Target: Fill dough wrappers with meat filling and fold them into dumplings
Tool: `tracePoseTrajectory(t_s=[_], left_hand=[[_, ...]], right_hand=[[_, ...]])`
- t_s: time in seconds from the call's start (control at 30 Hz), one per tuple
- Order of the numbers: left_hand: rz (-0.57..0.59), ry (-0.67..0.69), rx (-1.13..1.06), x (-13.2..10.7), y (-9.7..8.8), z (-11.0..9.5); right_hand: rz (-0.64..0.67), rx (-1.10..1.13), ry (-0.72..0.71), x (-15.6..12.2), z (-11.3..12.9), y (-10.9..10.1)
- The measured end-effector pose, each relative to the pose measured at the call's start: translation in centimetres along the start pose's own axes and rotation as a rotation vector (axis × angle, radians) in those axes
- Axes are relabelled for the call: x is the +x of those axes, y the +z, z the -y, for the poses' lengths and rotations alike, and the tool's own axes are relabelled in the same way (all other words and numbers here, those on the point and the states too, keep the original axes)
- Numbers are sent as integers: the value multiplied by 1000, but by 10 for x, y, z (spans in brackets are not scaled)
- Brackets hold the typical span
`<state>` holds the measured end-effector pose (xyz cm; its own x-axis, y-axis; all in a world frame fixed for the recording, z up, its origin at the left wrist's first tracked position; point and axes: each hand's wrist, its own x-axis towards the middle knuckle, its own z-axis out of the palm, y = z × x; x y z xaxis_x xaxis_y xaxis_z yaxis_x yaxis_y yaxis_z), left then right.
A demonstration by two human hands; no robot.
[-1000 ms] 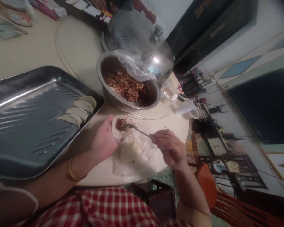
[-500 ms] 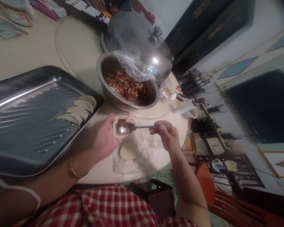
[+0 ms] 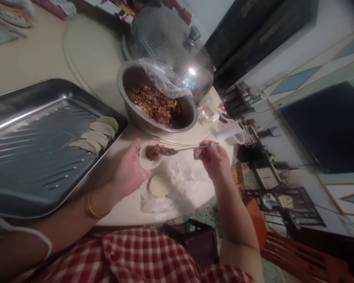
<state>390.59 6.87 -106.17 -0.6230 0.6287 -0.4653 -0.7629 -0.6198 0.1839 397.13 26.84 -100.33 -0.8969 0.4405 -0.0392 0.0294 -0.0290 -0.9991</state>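
Observation:
My left hand (image 3: 131, 169) holds a round dumpling wrapper (image 3: 144, 160) across its fingers, thumb raised along the edge. A lump of minced filling (image 3: 152, 152) lies on the wrapper. Pinched by the handle in my right hand (image 3: 212, 157) is a metal spoon (image 3: 186, 149); filling clings to its bowl, right at the wrapper's right side. Below them, more round wrappers (image 3: 160, 184) lie on a floury plastic bag (image 3: 179, 192). Beyond my hands stands a steel bowl (image 3: 126, 98) of minced filling (image 3: 157, 104), partly covered by clear plastic film (image 3: 165, 78).
A steel tray (image 3: 47, 157) at the left bears several folded dumplings (image 3: 98, 128) in its right corner. A perforated metal dome lid (image 3: 171, 43) stands behind the bowl. A white plastic basket (image 3: 236, 135) and small packets (image 3: 208, 113) sit near the table's right edge.
My right hand has drawn the spoon slightly right and tilted it, so its bowl has come off the wrapper's middle. The filling on the wrapper shows more plainly. The whole view shifted a little.

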Motion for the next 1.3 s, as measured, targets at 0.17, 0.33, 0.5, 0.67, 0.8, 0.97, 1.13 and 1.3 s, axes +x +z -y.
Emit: tracePoseTrajectory(t_s=[0.17, 0.33, 0.5, 0.67, 0.8, 0.97, 1.13, 1.3], left_hand=[[0, -6, 65, -2, 2, 1], [16, -10, 44, -2, 0, 2], [30, -19, 34, 0, -1, 0], [9, -47, 66, 1, 0, -1], [-9, -63, 51, 2, -2, -1], [18, -73, 66, 2, 0, -3], [-29, -86, 62, -1, 3, -3], [9, -91, 47, -1, 1, -2]], right_hand=[[30, -69, 57, 6, -2, 9], [25, -132, -14, 11, 6, 4], [15, -140, -168, 16, 20, -7], [-48, -210, -299, 30, 28, -8], [-127, -331, -478, 59, 29, -2], [22, -712, -603, 104, 27, 15], [191, -1256, -575, 131, 20, 40], [213, -1328, -469, 152, 16, 45]])
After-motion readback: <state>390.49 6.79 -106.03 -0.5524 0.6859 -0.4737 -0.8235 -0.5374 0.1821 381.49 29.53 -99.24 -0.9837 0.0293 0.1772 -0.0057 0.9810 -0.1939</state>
